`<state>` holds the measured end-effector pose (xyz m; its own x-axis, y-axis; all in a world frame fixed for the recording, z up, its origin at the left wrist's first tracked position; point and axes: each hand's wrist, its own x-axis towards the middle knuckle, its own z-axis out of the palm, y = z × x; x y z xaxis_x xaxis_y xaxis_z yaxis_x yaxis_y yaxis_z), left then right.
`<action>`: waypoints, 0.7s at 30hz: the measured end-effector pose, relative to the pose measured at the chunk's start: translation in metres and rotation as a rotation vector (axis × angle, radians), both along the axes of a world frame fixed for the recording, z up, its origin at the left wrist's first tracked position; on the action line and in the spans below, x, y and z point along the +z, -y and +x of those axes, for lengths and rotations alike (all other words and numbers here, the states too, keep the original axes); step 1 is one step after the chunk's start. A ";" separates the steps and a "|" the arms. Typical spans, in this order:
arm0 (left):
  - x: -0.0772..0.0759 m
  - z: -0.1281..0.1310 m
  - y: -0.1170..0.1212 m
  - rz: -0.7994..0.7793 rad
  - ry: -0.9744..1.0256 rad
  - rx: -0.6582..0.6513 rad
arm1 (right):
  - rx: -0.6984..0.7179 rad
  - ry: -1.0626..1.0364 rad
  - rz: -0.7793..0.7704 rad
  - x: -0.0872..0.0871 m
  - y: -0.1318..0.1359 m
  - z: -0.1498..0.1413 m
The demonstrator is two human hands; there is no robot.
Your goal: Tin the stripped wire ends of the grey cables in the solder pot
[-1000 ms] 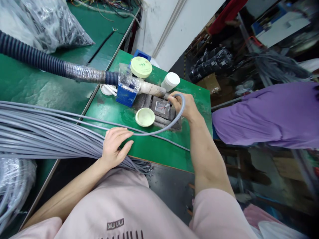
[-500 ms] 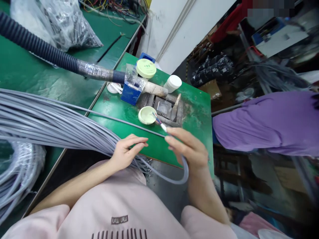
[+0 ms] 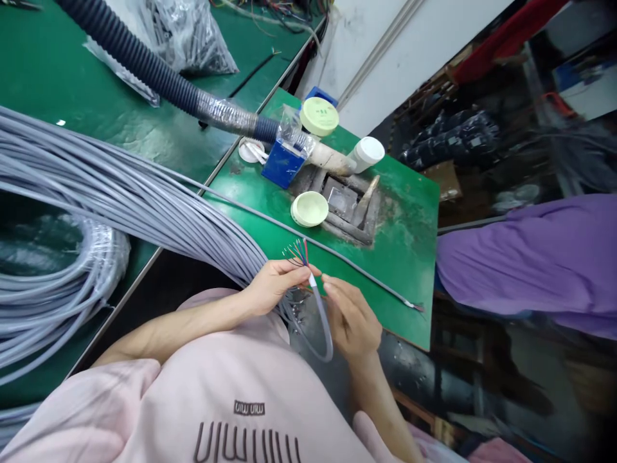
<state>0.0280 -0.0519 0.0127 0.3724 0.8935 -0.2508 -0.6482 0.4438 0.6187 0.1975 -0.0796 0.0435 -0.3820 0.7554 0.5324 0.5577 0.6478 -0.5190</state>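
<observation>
Left hand [image 3: 274, 285] pinching thin, multicoloured wires [image 3: 303, 252] of a round grey cable [image 3: 322, 315]; my right hand [image 3: 354, 318], nearby, loosely curled, hold unclear.

A cable-assembly workshop: a thick bundle of grey cables [image 3: 144, 186] at nine o'clock, a dark corrugated hose [image 3: 144, 61] at ten, loose coloured wires [image 3: 284, 8] at twelve, a solder pot [image 3: 342, 200] amid scorch marks on the green worktop [image 3: 409, 212] between one and two, and another person in purple [image 3: 530, 257] at three.
</observation>
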 end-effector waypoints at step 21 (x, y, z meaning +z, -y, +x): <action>0.002 0.002 0.003 -0.007 -0.204 -0.006 | -0.240 -0.266 -0.812 0.005 0.014 -0.024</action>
